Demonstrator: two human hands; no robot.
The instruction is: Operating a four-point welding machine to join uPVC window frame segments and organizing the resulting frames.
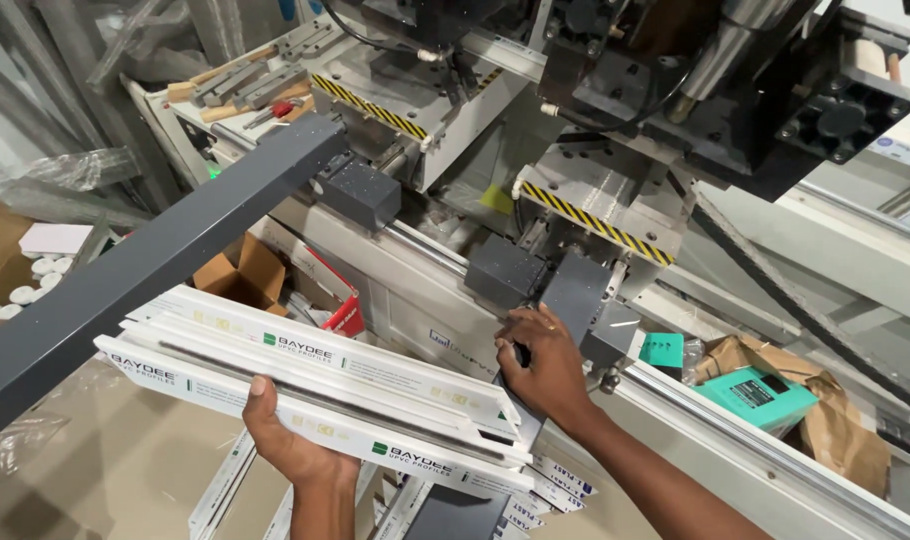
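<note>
your left hand [293, 437] grips the white window profile [315, 385] from beneath, just below the grey bar [145, 262]. your right hand [543, 362] curls against the profile's end, under the machine clamp [579, 292].

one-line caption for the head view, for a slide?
Left hand supports white window profiles from below while right hand presses their cut end at the machine's grey clamp block.

I see white profiles [315, 385], a grey bar [145, 260], yellow-black hazard stripes [590, 222], a teal box [760, 395], a red tool handle [282, 107]
</note>
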